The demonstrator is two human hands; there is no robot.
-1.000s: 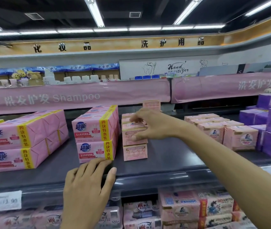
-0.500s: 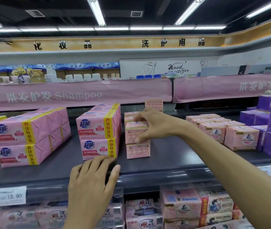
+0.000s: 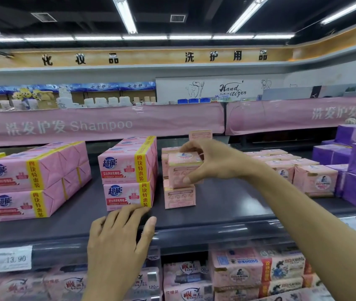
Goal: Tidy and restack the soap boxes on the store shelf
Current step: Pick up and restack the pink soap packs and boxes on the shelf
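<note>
1. While the right hand [image 3: 214, 164] pinches the top box [image 3: 183, 168], thumb low on its front face and fingers curled over the back top edge, that box sits on the lower box [image 3: 179, 197] of the front stack. It is offset a bit to the right, not flush.
2. Stack stands on the dark shelf [image 3: 227, 200], just right of the multipacks [image 3: 127, 181], with more small boxes [image 3: 168, 149] behind it.
3. Step in hand, as I judge it: square the top box onto the lower one. Slide it left until front faces and side edges line up. It looks like a small move, probably no lift needed.
4. Box looks like thin card, so pinch gently. A hard squeeze could dent the front panel.
5. Watch the lower box, since dragging the top one may pull it along. Press down only once the edges match.
6. Left hand [image 3: 118, 240] lies flat on the shelf lip, fingers straight and slightly apart, holding nothing. Its fingertips touch the bottom front edge of the multipacks. It can brace those, or move over to steady the lower box.
7. One back box [image 3: 201, 134] sits higher than the rest. Can't tell what it rests on, but it probably needs restacking too.
8. To let go, open the thumb first so the box doesn't tip forward.
</note>
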